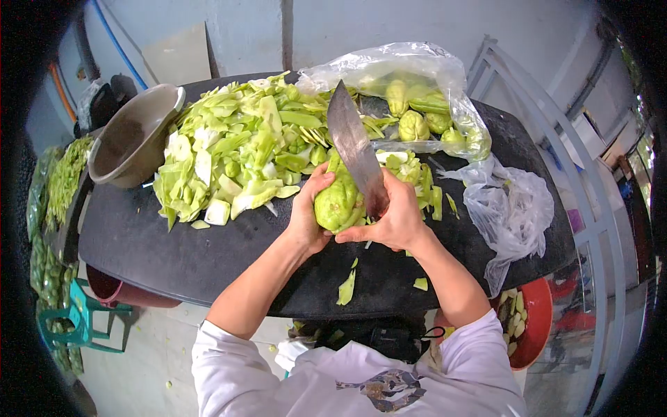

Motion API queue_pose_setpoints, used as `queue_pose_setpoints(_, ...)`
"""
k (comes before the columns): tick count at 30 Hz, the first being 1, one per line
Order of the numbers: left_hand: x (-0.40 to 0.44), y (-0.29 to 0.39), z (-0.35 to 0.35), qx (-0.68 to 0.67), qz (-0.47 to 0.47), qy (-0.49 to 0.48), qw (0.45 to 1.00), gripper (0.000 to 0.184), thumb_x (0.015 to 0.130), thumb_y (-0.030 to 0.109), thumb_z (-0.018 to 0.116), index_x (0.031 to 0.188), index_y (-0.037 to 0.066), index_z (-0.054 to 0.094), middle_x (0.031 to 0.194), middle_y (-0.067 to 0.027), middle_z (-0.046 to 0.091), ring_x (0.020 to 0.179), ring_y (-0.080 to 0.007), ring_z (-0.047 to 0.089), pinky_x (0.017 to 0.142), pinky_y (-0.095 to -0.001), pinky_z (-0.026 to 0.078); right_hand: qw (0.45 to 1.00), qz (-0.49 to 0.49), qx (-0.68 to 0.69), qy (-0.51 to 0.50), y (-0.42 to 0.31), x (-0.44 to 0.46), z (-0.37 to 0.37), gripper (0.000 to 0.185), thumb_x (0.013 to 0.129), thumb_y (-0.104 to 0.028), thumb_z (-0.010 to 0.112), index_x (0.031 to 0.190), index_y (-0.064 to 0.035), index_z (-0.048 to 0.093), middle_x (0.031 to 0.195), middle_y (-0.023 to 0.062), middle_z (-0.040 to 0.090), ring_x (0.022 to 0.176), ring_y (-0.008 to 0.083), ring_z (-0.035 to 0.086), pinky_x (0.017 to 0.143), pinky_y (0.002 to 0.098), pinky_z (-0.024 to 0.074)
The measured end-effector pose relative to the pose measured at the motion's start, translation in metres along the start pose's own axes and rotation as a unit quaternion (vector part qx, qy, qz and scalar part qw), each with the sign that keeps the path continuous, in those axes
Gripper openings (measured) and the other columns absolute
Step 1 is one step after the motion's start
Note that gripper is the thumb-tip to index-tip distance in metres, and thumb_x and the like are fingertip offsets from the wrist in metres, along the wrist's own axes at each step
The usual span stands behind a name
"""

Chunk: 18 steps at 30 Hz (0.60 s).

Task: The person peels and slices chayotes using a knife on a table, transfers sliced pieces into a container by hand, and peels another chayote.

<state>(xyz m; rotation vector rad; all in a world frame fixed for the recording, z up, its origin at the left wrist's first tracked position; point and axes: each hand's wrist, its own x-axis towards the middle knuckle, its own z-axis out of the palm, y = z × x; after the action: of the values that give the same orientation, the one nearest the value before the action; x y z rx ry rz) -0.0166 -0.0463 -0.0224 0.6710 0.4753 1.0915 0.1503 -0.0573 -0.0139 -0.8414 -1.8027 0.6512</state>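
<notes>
Over the black table (229,267), my left hand (308,208) is wrapped round a green chayote (339,198). My right hand (396,215) grips a wide knife (354,142), its blade pointing up and away beside the chayote; the handle is hidden in the hand. The right thumb reaches to the chayote's lower end. Behind my hands lies a large heap of green peelings and slices (243,146), with more peelings (410,170) just beyond the knife hand. Loose scraps (346,287) lie on the table near its front edge.
A grey-brown basin (128,142) stands at the left. An open plastic bag (410,66) holds several chayotes (413,126) at the back. A crumpled clear bag (511,208) lies right. Below are a red tub (538,323) and a green stool (80,316); a metal rail (590,208) stands right.
</notes>
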Motion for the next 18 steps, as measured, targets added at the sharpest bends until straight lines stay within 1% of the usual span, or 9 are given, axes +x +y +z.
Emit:
queue_pose_setpoints(1, -0.001, 0.0, 0.001, -0.003, 0.003, -0.001, 1.0, 0.055, 0.088, 0.04, 0.055, 0.135, 0.012, 0.049, 0.119, -0.0087, 0.062, 0.101, -0.0231, 0.065, 0.086, -0.0365, 0.056, 0.999, -0.029, -0.001, 0.02, -0.001, 0.001, 0.0, 0.091, 0.05, -0.054, 0.095, 0.109, 0.0046, 0.058, 0.08, 0.0079, 0.067, 0.067, 0.0136, 0.063, 0.064, 0.0301, 0.0531)
queue_pose_setpoints(3, -0.002, 0.0, 0.003, -0.012, 0.003, 0.004, 1.0, 0.054, 0.088, 0.039, 0.054, 0.134, 0.012, 0.05, 0.118, -0.0089, 0.063, 0.1, -0.0232, 0.065, 0.086, -0.0367, 0.056, 0.996, -0.006, -0.092, -0.013, -0.011, 0.0, -0.006, 0.091, 0.052, -0.056, 0.094, 0.109, 0.0052, 0.058, 0.074, 0.0066, 0.065, 0.063, 0.0143, 0.062, 0.06, 0.0304, 0.0522)
queue_pose_setpoints(4, -0.002, 0.0, 0.003, -0.02, 0.001, 0.007, 1.0, 0.052, 0.088, 0.039, 0.054, 0.133, 0.012, 0.051, 0.118, -0.0091, 0.063, 0.1, -0.0234, 0.065, 0.086, -0.0369, 0.056, 0.996, -0.006, -0.091, -0.013, -0.013, 0.0, -0.006, 0.091, 0.052, -0.056, 0.094, 0.109, 0.0052, 0.058, 0.074, 0.0066, 0.065, 0.063, 0.0143, 0.062, 0.06, 0.0304, 0.0522)
queue_pose_setpoints(6, -0.002, -0.001, 0.002, -0.021, -0.001, 0.015, 1.0, 0.051, 0.088, 0.04, 0.054, 0.131, 0.011, 0.053, 0.116, -0.0097, 0.064, 0.099, -0.024, 0.066, 0.087, -0.0374, 0.056, 0.994, 0.015, -0.11, -0.017, -0.018, -0.001, -0.007, 0.089, 0.052, -0.059, 0.092, 0.105, 0.0047, 0.059, 0.068, 0.0051, 0.062, 0.057, 0.0149, 0.06, 0.056, 0.0306, 0.051)
queue_pose_setpoints(10, -0.003, -0.002, 0.0, -0.052, -0.016, 0.037, 0.998, 0.05, 0.088, 0.042, 0.054, 0.125, 0.008, 0.057, 0.113, -0.0115, 0.066, 0.099, -0.026, 0.066, 0.088, -0.04, 0.055, 0.985, 0.049, -0.158, -0.05, -0.023, -0.003, -0.008, 0.086, 0.055, -0.063, 0.089, 0.1, 0.0044, 0.059, 0.065, 0.0062, 0.062, 0.056, 0.0186, 0.062, 0.055, 0.0323, 0.0515)
queue_pose_setpoints(12, -0.002, -0.004, -0.005, -0.062, -0.022, 0.035, 0.997, 0.051, 0.088, 0.043, 0.053, 0.124, 0.006, 0.058, 0.114, -0.0116, 0.066, 0.1, -0.0264, 0.066, 0.089, -0.0408, 0.055, 0.987, -0.001, -0.156, -0.026, -0.019, -0.005, -0.004, 0.084, 0.058, -0.065, 0.086, 0.095, 0.0047, 0.058, 0.062, 0.0082, 0.061, 0.055, 0.0235, 0.065, 0.053, 0.0354, 0.0518)
queue_pose_setpoints(13, -0.002, -0.005, -0.007, -0.072, -0.027, 0.033, 0.996, 0.052, 0.088, 0.044, 0.052, 0.122, 0.005, 0.058, 0.114, -0.0117, 0.066, 0.101, -0.0268, 0.066, 0.089, -0.0417, 0.055, 0.987, -0.001, -0.155, -0.026, -0.017, -0.006, -0.003, 0.084, 0.058, -0.065, 0.086, 0.095, 0.0047, 0.058, 0.062, 0.0082, 0.061, 0.055, 0.0235, 0.065, 0.053, 0.0354, 0.0518)
queue_pose_setpoints(15, -0.002, -0.004, -0.009, -0.066, -0.032, 0.039, 0.997, 0.051, 0.089, 0.044, 0.05, 0.122, 0.005, 0.059, 0.114, -0.0117, 0.066, 0.102, -0.0265, 0.066, 0.09, -0.042, 0.055, 0.986, 0.02, -0.162, -0.036, -0.016, -0.007, -0.001, 0.082, 0.06, -0.065, 0.085, 0.091, 0.0052, 0.057, 0.061, 0.0108, 0.06, 0.056, 0.0278, 0.066, 0.052, 0.038, 0.052)
queue_pose_setpoints(18, -0.004, -0.002, -0.003, -0.059, -0.025, 0.048, 0.997, 0.05, 0.09, 0.043, 0.048, 0.121, 0.005, 0.059, 0.113, -0.0116, 0.067, 0.102, -0.0261, 0.066, 0.091, -0.0422, 0.055, 0.982, 0.006, -0.187, -0.026, -0.02, -0.006, -0.001, 0.081, 0.058, -0.066, 0.086, 0.087, 0.0041, 0.056, 0.061, 0.0117, 0.06, 0.055, 0.028, 0.066, 0.051, 0.0383, 0.0517)
